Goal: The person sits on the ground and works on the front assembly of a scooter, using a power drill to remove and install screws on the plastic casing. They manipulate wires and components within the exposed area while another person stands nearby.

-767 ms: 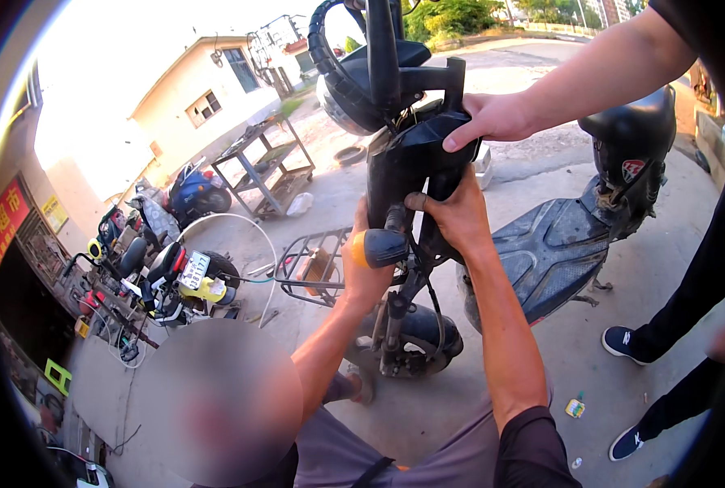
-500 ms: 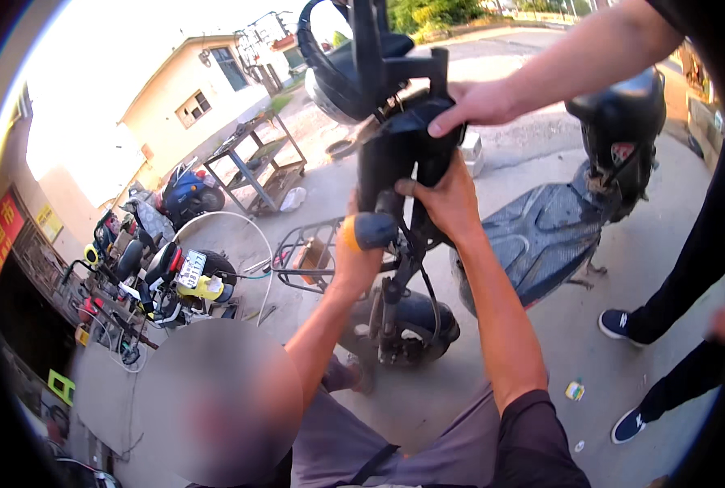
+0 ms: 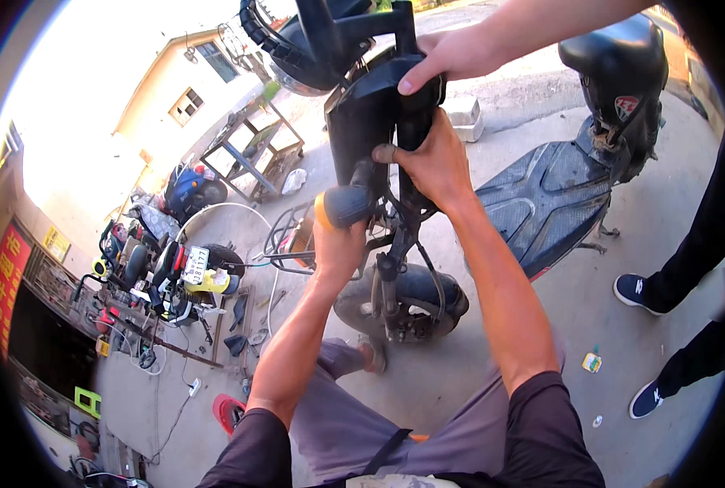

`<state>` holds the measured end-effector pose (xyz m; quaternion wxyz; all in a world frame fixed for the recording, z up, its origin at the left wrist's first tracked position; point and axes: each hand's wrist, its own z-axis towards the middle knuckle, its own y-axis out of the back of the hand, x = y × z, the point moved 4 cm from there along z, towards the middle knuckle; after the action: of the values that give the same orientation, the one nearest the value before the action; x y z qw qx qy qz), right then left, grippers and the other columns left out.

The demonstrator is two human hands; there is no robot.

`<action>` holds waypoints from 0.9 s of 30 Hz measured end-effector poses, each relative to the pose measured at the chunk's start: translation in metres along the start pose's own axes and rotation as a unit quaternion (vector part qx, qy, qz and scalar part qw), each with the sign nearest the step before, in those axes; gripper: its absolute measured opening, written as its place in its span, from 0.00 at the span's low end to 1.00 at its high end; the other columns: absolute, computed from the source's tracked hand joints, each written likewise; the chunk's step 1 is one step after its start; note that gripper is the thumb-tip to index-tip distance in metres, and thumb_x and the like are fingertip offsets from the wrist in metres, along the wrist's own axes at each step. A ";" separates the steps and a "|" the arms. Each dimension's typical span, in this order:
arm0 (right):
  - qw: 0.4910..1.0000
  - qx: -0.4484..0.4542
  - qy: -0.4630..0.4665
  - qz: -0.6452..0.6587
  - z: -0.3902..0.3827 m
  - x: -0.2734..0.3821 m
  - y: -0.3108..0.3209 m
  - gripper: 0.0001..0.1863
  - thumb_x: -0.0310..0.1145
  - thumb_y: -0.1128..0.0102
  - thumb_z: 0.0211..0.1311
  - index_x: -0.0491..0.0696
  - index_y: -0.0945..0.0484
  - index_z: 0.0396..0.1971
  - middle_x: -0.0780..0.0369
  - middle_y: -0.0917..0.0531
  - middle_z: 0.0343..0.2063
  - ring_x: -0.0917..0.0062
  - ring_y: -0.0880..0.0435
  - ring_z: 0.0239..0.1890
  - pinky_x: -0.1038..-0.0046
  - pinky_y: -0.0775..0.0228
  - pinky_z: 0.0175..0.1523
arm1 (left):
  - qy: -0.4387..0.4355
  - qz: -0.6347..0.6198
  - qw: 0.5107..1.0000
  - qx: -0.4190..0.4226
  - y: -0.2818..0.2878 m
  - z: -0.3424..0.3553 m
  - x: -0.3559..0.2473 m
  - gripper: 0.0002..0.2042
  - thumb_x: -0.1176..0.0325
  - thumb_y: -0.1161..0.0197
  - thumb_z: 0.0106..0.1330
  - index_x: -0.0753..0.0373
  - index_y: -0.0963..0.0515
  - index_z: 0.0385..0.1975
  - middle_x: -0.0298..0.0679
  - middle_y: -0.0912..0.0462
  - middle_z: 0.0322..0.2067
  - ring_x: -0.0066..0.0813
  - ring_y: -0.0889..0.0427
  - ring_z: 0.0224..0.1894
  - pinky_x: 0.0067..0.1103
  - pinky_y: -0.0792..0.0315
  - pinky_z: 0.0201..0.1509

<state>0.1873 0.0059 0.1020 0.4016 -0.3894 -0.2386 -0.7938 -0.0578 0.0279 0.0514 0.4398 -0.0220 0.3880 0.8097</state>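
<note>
My left hand (image 3: pixel 340 248) is closed around the lower part of a black-and-orange cordless drill (image 3: pixel 346 206). The drill's narrow black nose meets the black plastic front cover (image 3: pixel 358 114) of a scooter; its tip is hidden there. My right hand (image 3: pixel 436 167) grips the side of this cover, with the thumb lying near the drill's nose and the other fingers partly hidden behind. Higher up, another person's hand (image 3: pixel 452 57) rests on the cover from the right. Below hang the scooter's fork and front wheel (image 3: pixel 419 301).
The scooter's ribbed footboard (image 3: pixel 545 183) and black seat (image 3: pixel 614 57) lie to the right. A person in dark trousers and blue shoes (image 3: pixel 640 293) stands there. At left are parked motorbikes (image 3: pixel 188 276), a metal rack (image 3: pixel 249 150), a hose and a red object (image 3: pixel 228 413) on the floor.
The view has shifted, and the scooter front with both hands now appears lower and to the left. Both hands keep their grips. A blurred round patch at lower left is gone.
</note>
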 end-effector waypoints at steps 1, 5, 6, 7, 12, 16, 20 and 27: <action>1.000 0.003 -0.002 0.003 -0.001 -0.001 0.000 0.50 0.54 0.06 0.45 0.39 0.22 0.62 0.46 0.09 0.55 0.46 0.10 0.61 0.50 0.20 0.66 | 0.007 -0.032 0.999 -0.002 -0.003 -0.001 0.006 0.12 0.65 0.30 0.86 0.67 0.12 0.57 0.43 0.07 0.45 0.32 0.11 0.45 0.31 0.19 0.53; 1.000 -0.007 0.003 -0.003 -0.001 -0.004 -0.001 0.50 0.53 0.05 0.46 0.40 0.21 0.63 0.48 0.08 0.54 0.50 0.09 0.59 0.54 0.19 0.65 | -0.053 -0.040 0.998 0.012 0.001 -0.003 0.007 0.10 0.73 0.29 0.78 0.67 0.14 0.54 0.45 0.08 0.44 0.41 0.08 0.48 0.34 0.18 0.51; 1.000 -0.013 0.003 -0.012 -0.001 -0.004 -0.001 0.50 0.53 0.05 0.46 0.40 0.21 0.63 0.50 0.08 0.53 0.53 0.08 0.58 0.55 0.18 0.64 | -0.013 -0.093 0.995 0.027 0.003 -0.003 0.008 0.10 0.74 0.29 0.76 0.66 0.14 0.53 0.45 0.08 0.44 0.41 0.08 0.48 0.35 0.17 0.51; 1.000 -0.012 0.008 -0.006 -0.001 -0.004 -0.002 0.50 0.53 0.05 0.46 0.40 0.21 0.63 0.50 0.08 0.53 0.53 0.08 0.58 0.55 0.18 0.65 | 0.045 -0.150 0.986 0.051 0.005 -0.005 0.009 0.10 0.74 0.28 0.76 0.66 0.14 0.54 0.43 0.08 0.46 0.37 0.08 0.50 0.33 0.17 0.52; 1.000 -0.005 -0.002 0.011 -0.001 -0.006 -0.002 0.50 0.53 0.05 0.46 0.42 0.21 0.65 0.51 0.07 0.53 0.54 0.08 0.58 0.56 0.18 0.65 | 0.071 -0.232 0.967 0.073 0.016 -0.007 -0.007 0.18 0.71 0.22 0.76 0.66 0.17 0.61 0.37 0.09 0.51 0.29 0.12 0.53 0.29 0.16 0.57; 1.000 -0.004 0.003 0.007 -0.001 -0.005 -0.002 0.50 0.52 0.05 0.47 0.41 0.22 0.65 0.51 0.07 0.53 0.55 0.08 0.57 0.56 0.17 0.64 | 0.110 -0.256 0.951 0.134 0.024 -0.002 -0.006 0.17 0.69 0.22 0.78 0.67 0.18 0.60 0.35 0.09 0.46 0.23 0.12 0.49 0.27 0.15 0.55; 1.000 -0.009 0.005 0.020 -0.001 -0.007 -0.004 0.50 0.50 0.04 0.47 0.40 0.22 0.66 0.53 0.07 0.52 0.58 0.08 0.54 0.59 0.17 0.63 | 0.155 -0.231 0.952 0.129 0.022 -0.001 -0.002 0.22 0.67 0.24 0.82 0.65 0.18 0.70 0.29 0.10 0.56 0.18 0.16 0.57 0.24 0.21 0.65; 0.996 -0.001 0.019 0.083 0.002 -0.008 -0.006 0.49 0.47 0.05 0.46 0.39 0.21 0.65 0.47 0.09 0.56 0.48 0.10 0.61 0.53 0.19 0.66 | 0.025 -0.126 0.991 0.033 0.013 0.015 -0.027 0.37 0.70 0.28 0.77 0.65 0.36 0.82 0.48 0.05 0.46 0.40 0.04 0.53 0.34 0.15 0.57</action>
<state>0.1862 0.0139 0.0963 0.4698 -0.3933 -0.1975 -0.7652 -0.0465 0.0148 0.0795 0.5286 -0.0761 0.4199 0.7338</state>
